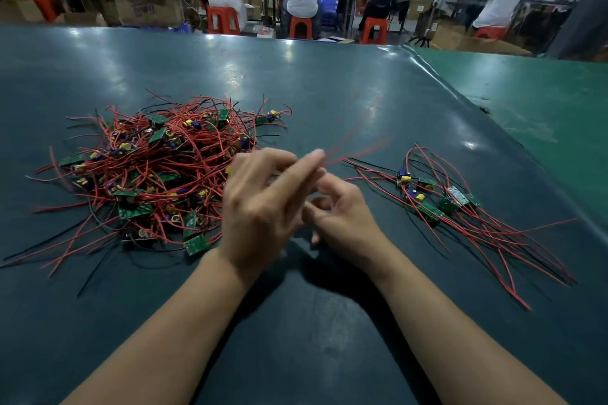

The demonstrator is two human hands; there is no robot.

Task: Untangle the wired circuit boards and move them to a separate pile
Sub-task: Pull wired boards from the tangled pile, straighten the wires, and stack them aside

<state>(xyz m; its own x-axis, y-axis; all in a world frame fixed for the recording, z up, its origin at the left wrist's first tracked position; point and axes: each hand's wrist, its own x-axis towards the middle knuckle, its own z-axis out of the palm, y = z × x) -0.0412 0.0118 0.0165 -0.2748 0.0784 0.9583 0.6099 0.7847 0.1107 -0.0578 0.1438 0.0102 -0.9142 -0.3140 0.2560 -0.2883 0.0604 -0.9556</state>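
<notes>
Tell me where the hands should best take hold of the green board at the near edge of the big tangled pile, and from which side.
Probably pinch the green board by its two long edges, coming from the near side. It lies flat at the tangled pile's near rim, above most wires, with bare table in front.

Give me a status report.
Left hand pinches blurred red wires; right hand curled, grip unclear. Big tangled heap left, small sorted pile right. Nothing obstructing.

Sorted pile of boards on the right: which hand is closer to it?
Right. The right hand sits just left of the sorted pile, with a gap between them. The left hand is farther left, beside the tangled heap.
</notes>
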